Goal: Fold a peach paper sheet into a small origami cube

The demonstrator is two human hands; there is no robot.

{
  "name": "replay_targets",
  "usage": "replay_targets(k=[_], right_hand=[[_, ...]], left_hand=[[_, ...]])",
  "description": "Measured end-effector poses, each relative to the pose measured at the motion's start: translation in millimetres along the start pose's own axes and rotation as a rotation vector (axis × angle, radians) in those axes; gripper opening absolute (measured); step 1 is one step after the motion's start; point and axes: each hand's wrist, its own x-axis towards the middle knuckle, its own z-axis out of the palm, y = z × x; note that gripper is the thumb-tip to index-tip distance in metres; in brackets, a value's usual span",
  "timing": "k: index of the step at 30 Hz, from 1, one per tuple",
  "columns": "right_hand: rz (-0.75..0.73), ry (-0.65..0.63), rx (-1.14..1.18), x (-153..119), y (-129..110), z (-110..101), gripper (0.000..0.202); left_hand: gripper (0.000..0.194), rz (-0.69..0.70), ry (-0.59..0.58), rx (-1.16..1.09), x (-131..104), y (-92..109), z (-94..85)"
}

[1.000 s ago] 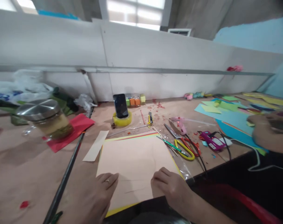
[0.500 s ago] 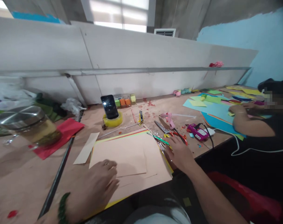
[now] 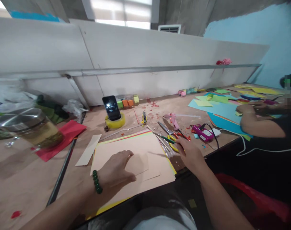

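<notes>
My right hand (image 3: 189,153) is closed on a slim green pencil (image 3: 165,138), held above the right edge of the paper stack with its tip toward the upper left. My left hand (image 3: 116,169) rests over the pale peach paper (image 3: 138,143), thumb and fingers apart. Under that hand lies a smaller peach sheet (image 3: 141,161), partly covered. Yellow, red and green sheet edges show beneath the stack. Scissors with yellow and red handles (image 3: 172,143) lie just past my right hand, near a pink glue gun (image 3: 173,120).
A phone (image 3: 111,108) leans in a yellow tape roll (image 3: 116,122) behind the paper, near a yellow cutter (image 3: 144,118). A glass tea jar (image 3: 31,131) stands left by red paper (image 3: 71,132). A purple power strip (image 3: 202,132) lies right, near a co-worker's arm (image 3: 260,124).
My right hand has picked up the green pencil from beside the paper. My left hand has moved right and farther onto the sheets, its thumb spreading out.
</notes>
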Motion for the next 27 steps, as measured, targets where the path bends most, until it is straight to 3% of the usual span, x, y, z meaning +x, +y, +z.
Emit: replay_targets(k=[4,8,13,18,22,24,27], right_hand=[[0.052,-0.144,0.235,-24,-15,-13,0.02],[0.092,-0.277,0.322,-39,-30,-16,0.015],[0.026,-0.338,0.41,-46,-35,-22,0.014],[0.042,-0.454,0.413,-56,-33,-30,0.016],[0.078,-0.486,0.416,-62,-29,-33,0.015],[0.082,-0.495,0.43,-63,-28,-33,0.015],[0.073,-0.49,0.463,-64,-28,-34,0.015]], left_hand=[[0.019,-0.095,0.009,-0.234,1,2,4.6],[0.022,-0.052,0.007,-0.45,2,5,4.9],[0.021,-0.012,-0.036,-0.539,-1,11,5.3],[0.033,0.0,0.031,-0.374,-7,10,19.8],[0.047,0.202,0.171,-0.108,-13,5,27.6],[0.048,0.328,0.113,0.032,-13,2,26.5],[0.049,0.423,-0.073,0.146,-10,-2,22.9]])
